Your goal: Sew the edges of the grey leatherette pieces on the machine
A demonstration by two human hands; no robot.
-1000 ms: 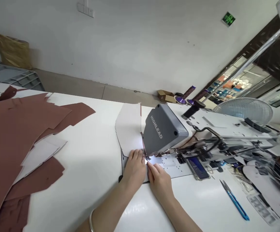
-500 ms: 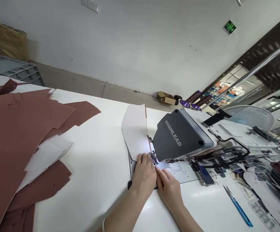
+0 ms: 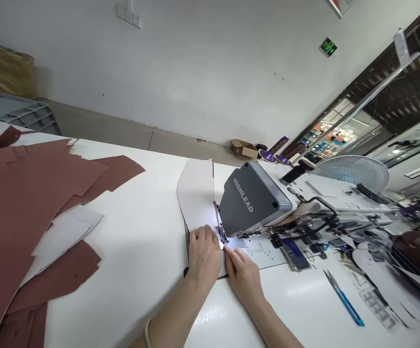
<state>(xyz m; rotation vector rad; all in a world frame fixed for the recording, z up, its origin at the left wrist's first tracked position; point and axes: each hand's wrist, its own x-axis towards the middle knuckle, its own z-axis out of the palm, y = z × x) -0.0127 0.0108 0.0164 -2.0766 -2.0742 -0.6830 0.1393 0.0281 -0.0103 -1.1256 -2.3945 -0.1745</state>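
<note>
A pale-backed leather piece [image 3: 197, 193] with a narrow brown folded edge on its right side lies flat under the sewing machine [image 3: 251, 200]. Its near end is under my hands. My left hand [image 3: 205, 253] rests palm down on that end, fingers laid flat just left of the presser foot [image 3: 223, 235]. Right beside it, my right hand [image 3: 244, 273] has thumb and forefinger together at the piece's near edge, the fingertip close to the foot. My fingers partly hide what they pinch.
Brown leather pieces [image 3: 32, 193] are heaped on the table's left. Blue-handled snips [image 3: 345, 299] lie to the right, near white cut pieces [image 3: 380, 280]. Purple thread cones [image 3: 271, 153] and a cardboard box [image 3: 244, 149] are beyond the machine.
The whole view has shifted, so machine and hands appear slightly further left. Both hands keep nearly the same place beside the presser foot.
</note>
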